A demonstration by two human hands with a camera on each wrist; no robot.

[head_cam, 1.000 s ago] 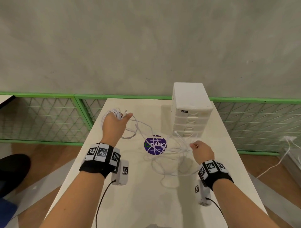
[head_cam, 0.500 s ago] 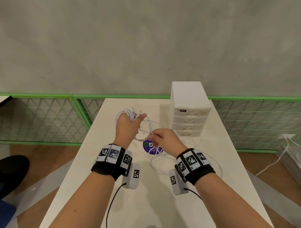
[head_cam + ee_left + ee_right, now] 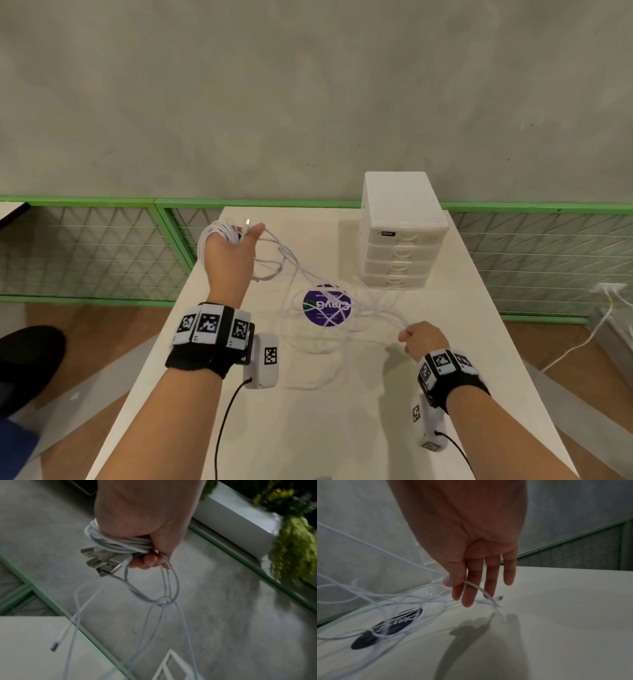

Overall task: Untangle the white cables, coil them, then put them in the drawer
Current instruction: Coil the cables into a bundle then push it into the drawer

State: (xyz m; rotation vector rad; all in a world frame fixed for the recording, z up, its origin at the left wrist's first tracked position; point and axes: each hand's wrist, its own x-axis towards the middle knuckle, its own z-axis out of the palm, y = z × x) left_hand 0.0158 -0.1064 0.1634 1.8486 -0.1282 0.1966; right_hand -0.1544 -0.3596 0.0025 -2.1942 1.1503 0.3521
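Note:
My left hand (image 3: 230, 253) is raised over the table's far left and grips a coil of white cables (image 3: 116, 545) wound round its fingers, with several USB plugs (image 3: 101, 559) sticking out. Strands hang from it with a knot (image 3: 163, 601) below the fingers. The strands run across the table to my right hand (image 3: 419, 339), which pinches one white cable (image 3: 476, 588) between thumb and forefinger near its end, the other fingers straight. Loose cable loops (image 3: 318, 339) lie tangled on the table between the hands. The white drawer unit (image 3: 399, 236) stands at the far right, drawers closed.
A round purple sticker (image 3: 327, 306) lies on the white table (image 3: 308, 428) under the cables. A green mesh fence (image 3: 89, 246) runs behind the table, below a grey wall. Another white cable (image 3: 582, 339) trails on the floor at right.
My right hand moved from beside the left hand back toward the near right, drawing a cable strand out taut. The left hand stayed raised with its coil.

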